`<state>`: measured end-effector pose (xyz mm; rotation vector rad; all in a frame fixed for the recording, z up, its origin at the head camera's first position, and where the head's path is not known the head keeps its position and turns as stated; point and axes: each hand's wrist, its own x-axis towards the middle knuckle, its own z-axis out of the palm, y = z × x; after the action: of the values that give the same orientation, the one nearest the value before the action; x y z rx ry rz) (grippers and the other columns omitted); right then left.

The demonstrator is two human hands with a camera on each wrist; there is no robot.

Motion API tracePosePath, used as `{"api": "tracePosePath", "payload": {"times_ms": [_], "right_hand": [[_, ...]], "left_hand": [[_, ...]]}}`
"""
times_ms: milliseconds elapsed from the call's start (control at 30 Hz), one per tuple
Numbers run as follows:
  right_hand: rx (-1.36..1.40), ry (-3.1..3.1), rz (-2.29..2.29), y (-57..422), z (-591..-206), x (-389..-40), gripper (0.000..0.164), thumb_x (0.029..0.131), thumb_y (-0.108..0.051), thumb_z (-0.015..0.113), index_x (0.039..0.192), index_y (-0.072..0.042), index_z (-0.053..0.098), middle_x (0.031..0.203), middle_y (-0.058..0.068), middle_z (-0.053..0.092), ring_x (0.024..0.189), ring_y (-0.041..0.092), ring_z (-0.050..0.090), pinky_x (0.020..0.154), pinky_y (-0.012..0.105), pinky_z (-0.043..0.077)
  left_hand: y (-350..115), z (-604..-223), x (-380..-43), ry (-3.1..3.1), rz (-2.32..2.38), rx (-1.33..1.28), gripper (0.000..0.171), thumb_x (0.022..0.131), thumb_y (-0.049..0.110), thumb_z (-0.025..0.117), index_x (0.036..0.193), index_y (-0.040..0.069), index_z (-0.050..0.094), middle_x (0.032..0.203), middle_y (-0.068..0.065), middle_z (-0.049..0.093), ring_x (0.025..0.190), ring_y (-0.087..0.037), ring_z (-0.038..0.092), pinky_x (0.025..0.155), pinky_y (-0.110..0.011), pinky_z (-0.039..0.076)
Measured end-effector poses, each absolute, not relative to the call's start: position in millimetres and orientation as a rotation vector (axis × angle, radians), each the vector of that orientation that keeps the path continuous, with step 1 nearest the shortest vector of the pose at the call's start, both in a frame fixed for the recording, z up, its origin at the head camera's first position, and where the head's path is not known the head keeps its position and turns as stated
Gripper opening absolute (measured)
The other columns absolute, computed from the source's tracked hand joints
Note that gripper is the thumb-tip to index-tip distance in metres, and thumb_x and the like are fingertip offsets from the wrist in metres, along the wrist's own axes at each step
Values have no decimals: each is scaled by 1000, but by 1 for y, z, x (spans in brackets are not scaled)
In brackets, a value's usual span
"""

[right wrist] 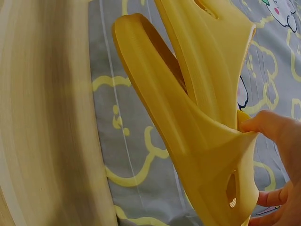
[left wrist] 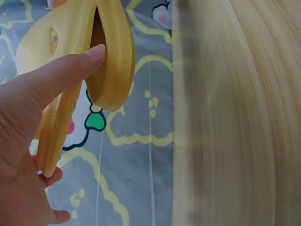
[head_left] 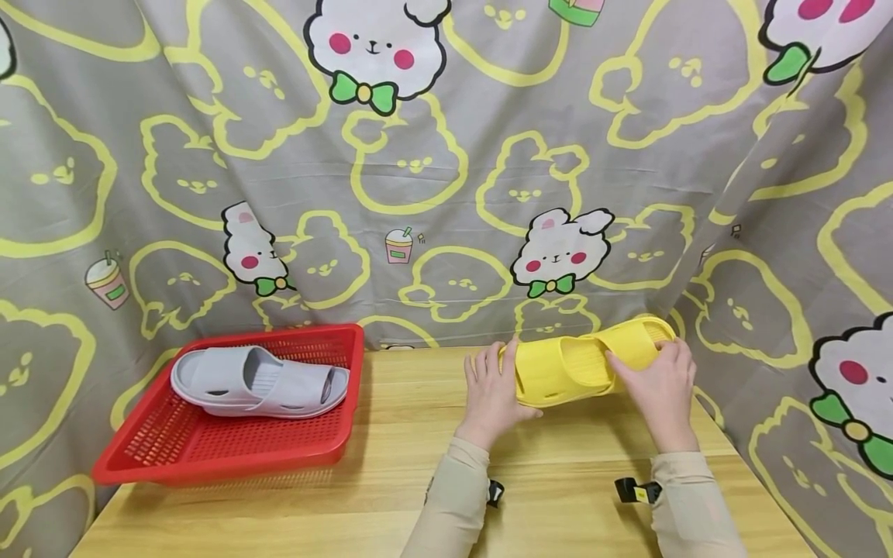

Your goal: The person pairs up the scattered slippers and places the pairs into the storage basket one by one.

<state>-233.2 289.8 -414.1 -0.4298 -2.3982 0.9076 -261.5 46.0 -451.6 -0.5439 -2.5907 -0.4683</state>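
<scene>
A pair of yellow slide slippers (head_left: 547, 364), fitted partly into each other, is held up near the back of the table. My left hand (head_left: 491, 395) grips the left end; in the left wrist view its thumb (left wrist: 77, 66) lies at the gap between the two soles. My right hand (head_left: 659, 391) holds the right end. Seen from the right wrist, the thumb (right wrist: 270, 125) presses at the edge of a strap and the soles fan apart. A pair of grey slide slippers (head_left: 230, 380), likewise fitted together, lies in a red plastic basket (head_left: 279, 457).
The red basket stands at the left of the wooden table (head_left: 558, 511), well apart from both hands. A grey curtain (head_left: 432, 155) with yellow outlines and cartoon animals hangs behind the table and along its sides. Black bands (head_left: 636, 490) are at both wrists.
</scene>
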Motion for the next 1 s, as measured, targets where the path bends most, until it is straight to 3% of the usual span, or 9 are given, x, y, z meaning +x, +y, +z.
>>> {"api": "tracePosePath", "payload": {"times_ms": [467, 1000], "right_hand": [[-406, -2428, 906, 281, -414, -236, 88, 78, -45, 76, 128, 14, 34, 155, 34, 13, 136, 56, 22, 107, 69, 27], [-344, -2411, 846, 270, -413, -231, 88, 77, -42, 77, 125, 17, 34, 151, 36, 16, 136, 55, 22, 111, 65, 24]], "left_hand": [[42, -450, -266, -2509, -480, -496, 112, 48, 40, 92, 143, 24, 35, 138, -7, 41, 127, -27, 40, 113, -62, 28], [37, -448, -266, -2579, -484, -465, 119, 50, 36, 94, 148, 23, 29, 142, -10, 37, 132, -29, 36, 116, -63, 21]]}}
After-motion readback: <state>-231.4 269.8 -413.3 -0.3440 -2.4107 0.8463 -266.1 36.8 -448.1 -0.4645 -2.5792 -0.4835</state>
